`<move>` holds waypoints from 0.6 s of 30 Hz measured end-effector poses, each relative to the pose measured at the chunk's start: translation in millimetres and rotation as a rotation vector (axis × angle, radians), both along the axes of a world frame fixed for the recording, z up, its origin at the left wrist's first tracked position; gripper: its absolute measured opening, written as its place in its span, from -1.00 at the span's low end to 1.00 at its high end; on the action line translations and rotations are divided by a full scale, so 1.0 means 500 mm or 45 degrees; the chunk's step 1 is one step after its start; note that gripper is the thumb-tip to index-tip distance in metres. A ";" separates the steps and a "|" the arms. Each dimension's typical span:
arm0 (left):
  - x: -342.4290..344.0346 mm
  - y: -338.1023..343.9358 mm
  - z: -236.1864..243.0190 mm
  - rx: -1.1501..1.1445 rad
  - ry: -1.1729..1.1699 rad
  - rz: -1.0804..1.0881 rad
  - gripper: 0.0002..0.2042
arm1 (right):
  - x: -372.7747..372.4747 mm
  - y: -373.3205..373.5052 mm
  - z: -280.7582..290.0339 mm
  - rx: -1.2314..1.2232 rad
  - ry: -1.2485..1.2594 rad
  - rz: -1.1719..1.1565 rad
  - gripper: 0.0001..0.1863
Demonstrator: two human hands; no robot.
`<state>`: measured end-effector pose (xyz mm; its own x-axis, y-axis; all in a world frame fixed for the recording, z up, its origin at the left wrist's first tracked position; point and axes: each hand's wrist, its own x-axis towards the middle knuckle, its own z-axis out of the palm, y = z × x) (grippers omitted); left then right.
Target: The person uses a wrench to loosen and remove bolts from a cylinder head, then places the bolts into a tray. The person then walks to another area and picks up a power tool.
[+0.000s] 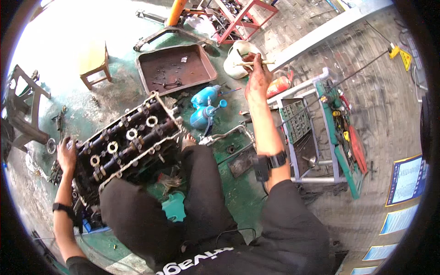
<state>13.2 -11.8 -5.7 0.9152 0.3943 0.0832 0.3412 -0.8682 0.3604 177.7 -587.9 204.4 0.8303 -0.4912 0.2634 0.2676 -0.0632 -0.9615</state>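
A dark engine cylinder head (126,149) with pale rings lies to the left, tilted diagonally. My left hand (67,155) grips its left end, fingers curled over the edge, beside a metal ring (52,145) on the floor. My right hand (255,75) is raised toward the top centre, closed around a pale, slender stick-like piece (268,62), in front of a white bucket (233,58). Two blue plastic cans (199,117) stand below it and left, near a red spray can (278,86).
A shallow brown tray (208,68) holds small parts, with a wooden stool (94,62) to its left. A metal stand (25,110) is at far left, a red rack (233,27) at top. At right are a tool cart (323,162) with green tool cases and a long dark rod crossing it.
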 end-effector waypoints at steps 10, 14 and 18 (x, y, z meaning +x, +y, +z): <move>-0.006 -0.009 -0.003 0.016 -0.116 0.100 -0.64 | -0.165 -0.167 -0.044 -0.843 0.872 0.174 -0.68; -0.005 -0.014 0.005 0.079 -0.106 0.068 -0.64 | -0.207 -0.168 -0.047 -0.678 1.068 0.302 -0.65; -0.009 -0.015 0.000 -0.021 -0.163 0.078 -0.65 | -0.228 -0.116 -0.057 -0.476 0.966 0.587 -0.68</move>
